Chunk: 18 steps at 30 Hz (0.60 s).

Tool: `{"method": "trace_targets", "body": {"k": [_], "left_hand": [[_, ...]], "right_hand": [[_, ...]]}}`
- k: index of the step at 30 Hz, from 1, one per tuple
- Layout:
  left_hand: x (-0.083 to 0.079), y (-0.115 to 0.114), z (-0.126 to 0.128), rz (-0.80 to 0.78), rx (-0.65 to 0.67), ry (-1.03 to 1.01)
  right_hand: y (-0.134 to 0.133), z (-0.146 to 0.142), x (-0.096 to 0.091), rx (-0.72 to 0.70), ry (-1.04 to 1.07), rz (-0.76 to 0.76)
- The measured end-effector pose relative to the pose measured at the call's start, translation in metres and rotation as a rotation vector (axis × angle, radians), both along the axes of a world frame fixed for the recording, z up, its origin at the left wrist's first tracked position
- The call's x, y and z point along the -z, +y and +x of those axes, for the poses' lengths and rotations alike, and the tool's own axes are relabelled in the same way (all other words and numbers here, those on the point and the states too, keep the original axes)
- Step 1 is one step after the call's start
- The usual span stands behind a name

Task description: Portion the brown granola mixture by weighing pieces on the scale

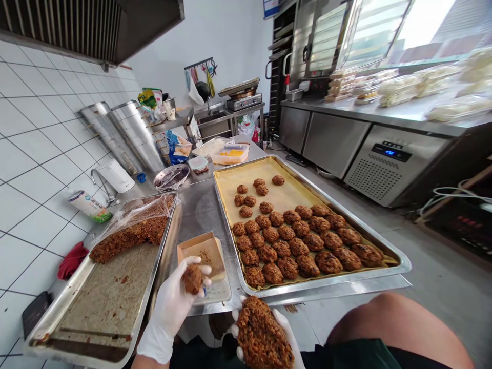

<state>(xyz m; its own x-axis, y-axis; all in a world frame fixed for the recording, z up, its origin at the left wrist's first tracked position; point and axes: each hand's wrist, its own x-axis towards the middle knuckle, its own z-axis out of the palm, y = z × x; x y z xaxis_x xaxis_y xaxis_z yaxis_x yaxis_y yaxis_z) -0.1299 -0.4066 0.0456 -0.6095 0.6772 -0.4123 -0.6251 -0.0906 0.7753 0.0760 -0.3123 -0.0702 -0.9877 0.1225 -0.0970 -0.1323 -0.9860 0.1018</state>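
Note:
My left hand (179, 287), in a white glove, has its fingers curled around a small brown ball of coarse, crumbly mixture (192, 279). It hovers over the front of a paper box (200, 250) with crumbs inside, which sits on a white kitchen scale (221, 292). Lower down, near my lap, my right hand (285, 328) is also gloved and cradles a much larger lump of the same mixture (261, 333). To the right, a lined baking tray (246, 171) carries several rows of shaped brown balls (286, 248), with looser groups toward its far end.
On the left, a metal tray (103, 297) holds a mass of brown mixture (130, 241) partly under plastic film. Behind stand a film-covered bowl (171, 177), a plastic tub with yellow pieces (230, 154) and a bottle (88, 205). A steel counter fridge (380, 164) lines the right.

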Motion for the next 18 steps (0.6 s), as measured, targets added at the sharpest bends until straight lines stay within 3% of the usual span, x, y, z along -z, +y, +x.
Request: {"method": "trace_targets", "body": {"k": [3, 9, 15, 18], "left_hand": [[-0.001, -0.004, -0.001, 0.032, -0.018, -0.001], [0.011, 0.0, 0.003, 0.074, -0.04, -0.135], [0.01, -0.002, 0.01, -0.035, 0.042, 0.068], [0.009, -0.001, 0.008, -0.016, 0.055, 0.09]], "right_hand": [[0.0, 0.0, 0.0, 0.005, 0.004, 0.004], [-0.001, 0.0, -0.002, 0.009, 0.019, -0.006], [0.001, -0.001, -0.002, -0.007, 0.025, -0.003], [0.0, -0.001, -0.002, 0.009, 0.018, -0.007]]}}
